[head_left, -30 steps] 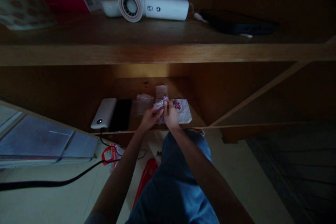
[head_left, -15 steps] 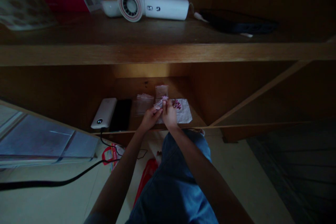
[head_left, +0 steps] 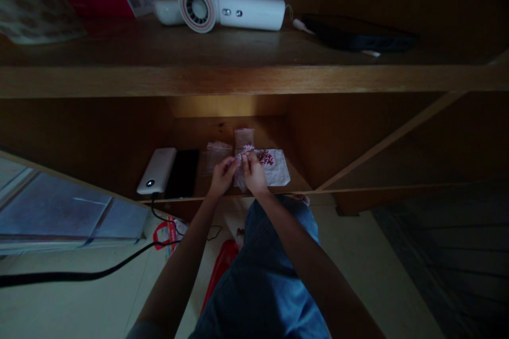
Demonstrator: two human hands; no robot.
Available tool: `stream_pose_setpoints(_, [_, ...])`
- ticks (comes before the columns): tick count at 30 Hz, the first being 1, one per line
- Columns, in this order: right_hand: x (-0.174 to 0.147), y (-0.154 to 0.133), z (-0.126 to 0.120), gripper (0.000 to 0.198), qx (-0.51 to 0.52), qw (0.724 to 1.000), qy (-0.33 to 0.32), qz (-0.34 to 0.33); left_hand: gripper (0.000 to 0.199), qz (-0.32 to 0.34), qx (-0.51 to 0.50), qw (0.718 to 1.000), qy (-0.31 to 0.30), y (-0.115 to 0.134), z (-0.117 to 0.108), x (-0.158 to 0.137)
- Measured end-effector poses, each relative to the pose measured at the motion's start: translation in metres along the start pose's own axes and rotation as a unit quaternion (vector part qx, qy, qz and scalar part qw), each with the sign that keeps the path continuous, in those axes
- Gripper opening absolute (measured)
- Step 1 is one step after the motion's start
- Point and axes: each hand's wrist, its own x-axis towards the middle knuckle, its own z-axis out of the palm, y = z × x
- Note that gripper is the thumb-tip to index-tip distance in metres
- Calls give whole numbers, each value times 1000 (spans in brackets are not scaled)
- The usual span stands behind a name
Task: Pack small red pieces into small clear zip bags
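Observation:
Between my two hands is a small clear plastic bag (head_left: 240,158), its top edge pinched from both sides. My left hand (head_left: 222,172) grips its left side, with thumb and forefinger together. On the right side my right hand (head_left: 253,170) closes its fingertips on the same bag. A white sheet (head_left: 280,172) lies under and beside my right hand, bearing a cluster of pink-purple beads (head_left: 265,157). Just behind my fingers another clear bag (head_left: 244,137) lies with some pink beads at its near end. Several flat clear bags (head_left: 218,154) are stacked left of my hands.
A white power bank (head_left: 157,170) with a black cable and a dark phone-like slab (head_left: 182,174) lie on the shelf's left. Overhead, the upper shelf's edge (head_left: 254,80) spans the view, carrying a white handheld fan (head_left: 250,11) and a dark flat object (head_left: 358,33).
My left hand has moved slightly left and up, apart from the right hand. The bag between them now hangs lower and is stretched between my fingertips.

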Motion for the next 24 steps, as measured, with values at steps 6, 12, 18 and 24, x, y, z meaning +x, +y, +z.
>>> stream_pose_setpoints(6, [0,0,1,30,4,1000,-8,0,25,-7,-8,1000,5,-3,-1,0])
stream_pose_setpoints(12, [-1,2,0,30,19,999,-24,-18,26,-13,-13,1000,-1,-5,0,2])
stream_pose_setpoints(18, [-2,1,2,28,24,999,-26,-19,25,-17,-42,999,-6,-4,0,1])
stream_pose_setpoints(24, [0,0,0,25,29,1000,-6,-3,28,-11,-37,999,-14,-3,1,0])
